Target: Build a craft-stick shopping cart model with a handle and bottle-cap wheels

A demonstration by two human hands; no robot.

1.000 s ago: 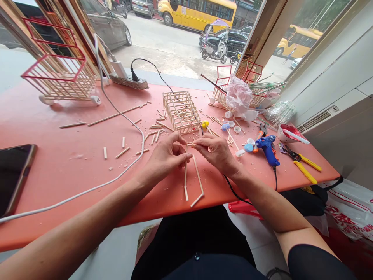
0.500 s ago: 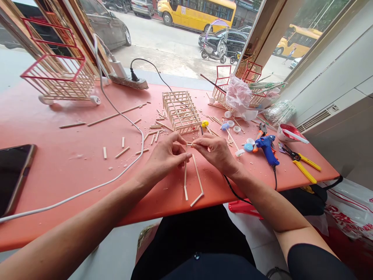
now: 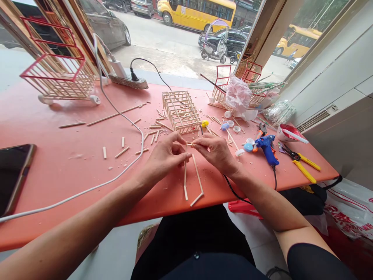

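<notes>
Pinches an angled wooden stick [image 3: 185, 177] in the left hand [image 3: 168, 153] and a short wooden stick [image 3: 189, 144] in the right hand [image 3: 214, 152], close together on the near side of the slatted wooden basket [image 3: 181, 112]. Has another angled stick [image 3: 198, 175] there too, and a blue glue gun [image 3: 267, 148] to the basket's right.

Yellow bus [image 3: 194, 21] and scooter [image 3: 215, 49] outside

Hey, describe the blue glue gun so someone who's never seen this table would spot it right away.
Start at the salmon-coloured table and go to its right end. There, the glue gun lies just left of a yellow-handled tool. Unlike that tool and the orange-handled one, it is blue and pistol-shaped, with a black cord leaving its grip.
</notes>
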